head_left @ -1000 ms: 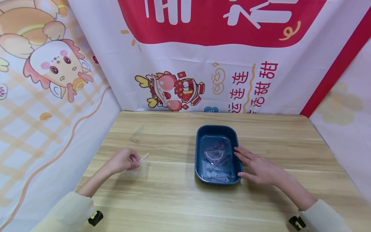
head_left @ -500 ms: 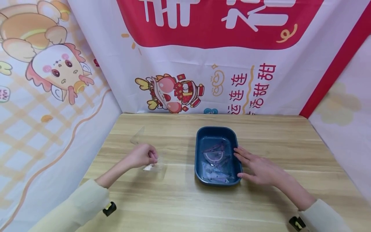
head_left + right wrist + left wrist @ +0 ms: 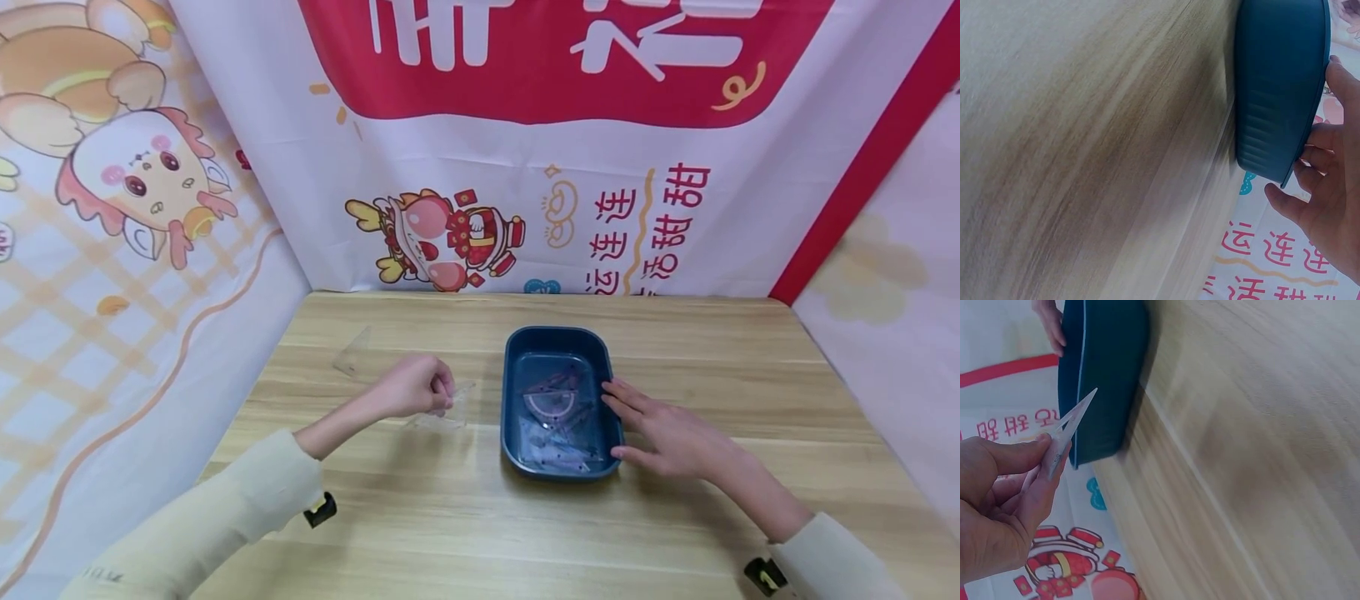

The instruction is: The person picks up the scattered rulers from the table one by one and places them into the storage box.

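In the head view my left hand (image 3: 422, 386) pinches a clear plastic set square (image 3: 1065, 437) between thumb and fingers, above the table and left of the dark blue bin (image 3: 508, 400). The left wrist view shows it tilted, one point toward the bin's side. Inside the bin lie a clear protractor (image 3: 551, 407) and several transparent, purplish pieces, overlapping and hard to tell apart. My right hand (image 3: 671, 429) rests on the bin's right rim, its fingers fairly straight; the right wrist view has the fingertips at the rim.
Another clear set square (image 3: 352, 352) lies flat on the wooden table (image 3: 450, 533), toward the back left. A printed cloth (image 3: 465, 150) hangs right behind the table's back edge, and more cloth lines both sides.
My left hand has moved right with the set square, from the table's left part toward the bin. The right hand and the bin have stayed in place.
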`<state>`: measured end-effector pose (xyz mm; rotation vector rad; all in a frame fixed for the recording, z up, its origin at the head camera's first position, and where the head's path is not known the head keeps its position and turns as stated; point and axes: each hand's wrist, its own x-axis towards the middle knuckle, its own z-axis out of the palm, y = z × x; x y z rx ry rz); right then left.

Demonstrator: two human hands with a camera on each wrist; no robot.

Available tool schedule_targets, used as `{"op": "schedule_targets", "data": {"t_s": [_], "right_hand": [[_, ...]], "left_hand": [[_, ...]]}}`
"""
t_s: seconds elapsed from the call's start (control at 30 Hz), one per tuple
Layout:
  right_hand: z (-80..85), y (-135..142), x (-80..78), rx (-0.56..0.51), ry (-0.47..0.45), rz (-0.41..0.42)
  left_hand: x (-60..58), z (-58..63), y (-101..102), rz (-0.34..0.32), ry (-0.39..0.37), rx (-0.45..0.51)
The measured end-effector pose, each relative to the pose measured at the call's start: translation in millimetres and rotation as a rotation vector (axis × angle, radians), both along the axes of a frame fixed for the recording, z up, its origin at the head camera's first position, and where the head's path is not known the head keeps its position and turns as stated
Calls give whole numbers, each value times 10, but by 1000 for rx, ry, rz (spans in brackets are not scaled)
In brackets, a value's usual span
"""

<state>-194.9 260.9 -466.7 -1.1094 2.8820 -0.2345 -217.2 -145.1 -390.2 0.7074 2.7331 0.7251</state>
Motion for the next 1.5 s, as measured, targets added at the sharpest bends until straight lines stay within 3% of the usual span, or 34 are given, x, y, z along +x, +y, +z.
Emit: {"op": "schedule_targets", "data": {"t_s": [0.37,0.7,0.93,1.07,1.5], "right_hand": [[10,-4,-2,6,4,6],[-1,-2,-1,7,20,12],[-4,5,1,-15,22,13],[-9,17,-1,-14,33,13],[13,1,-10,36,16,12]], "left_hand": [[-86,225,360,-51,-6,4],[-135,245,705,-110,-14,-4],[-177,245,899,-152,42,-61],[-214,265,1002,-173,26,-52],[-608,170,1294,-210,103,-122]]}}
